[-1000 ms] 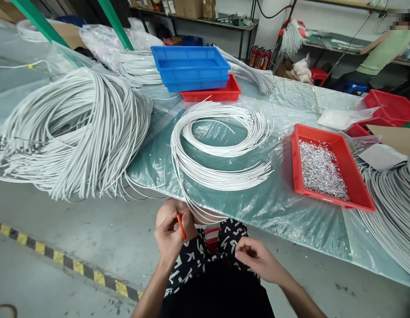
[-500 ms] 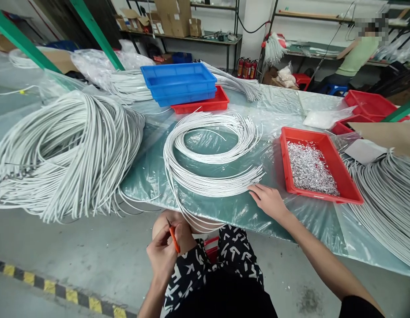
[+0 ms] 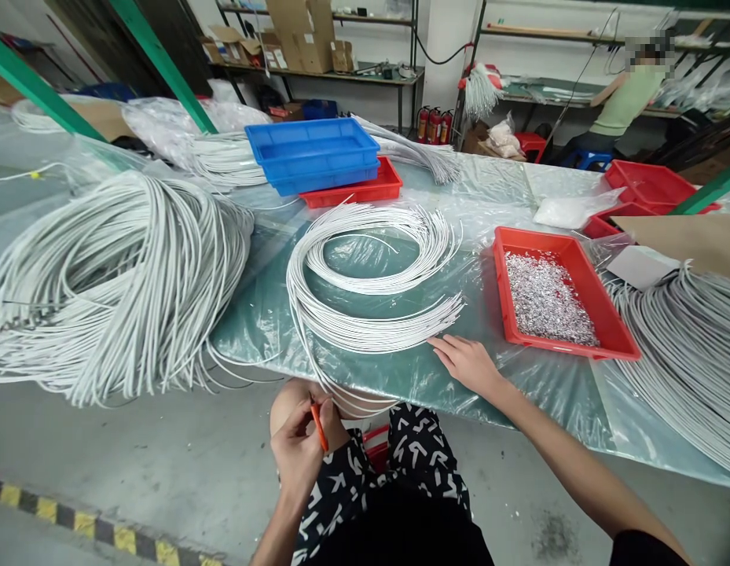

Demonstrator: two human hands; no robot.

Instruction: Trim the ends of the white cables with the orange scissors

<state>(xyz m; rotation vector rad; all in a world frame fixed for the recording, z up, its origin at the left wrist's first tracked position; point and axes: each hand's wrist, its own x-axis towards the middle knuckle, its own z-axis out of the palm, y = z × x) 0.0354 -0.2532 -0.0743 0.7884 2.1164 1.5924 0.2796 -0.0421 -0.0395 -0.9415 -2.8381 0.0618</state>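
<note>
My left hand (image 3: 299,444) is closed around a small orange-handled tool (image 3: 319,428), held over my thigh below the table edge; its narrow tip is mostly hidden. My right hand (image 3: 467,363) reaches in from the right with fingers stretched out and slightly apart, fingertips at the lower edge of a white cable bundle (image 3: 376,334) close to its cut ends. Whether they touch a cable I cannot tell. The bundle curves into a loop (image 3: 370,281) on the green table, and several strands (image 3: 341,393) hang over the front edge.
A red tray (image 3: 621,334) of small silvery metal pieces (image 3: 550,303) stands right of my hand. Large cable coils lie left (image 3: 152,275) and far right (image 3: 688,338). Blue trays (image 3: 311,153) sit on a red one (image 3: 388,181) behind. A person (image 3: 629,102) sits in the background.
My right hand has slid slightly left and down along the bundle's end. My left hand has shifted a little right, still holding the orange-handled tool. The whole view has moved slightly.
</note>
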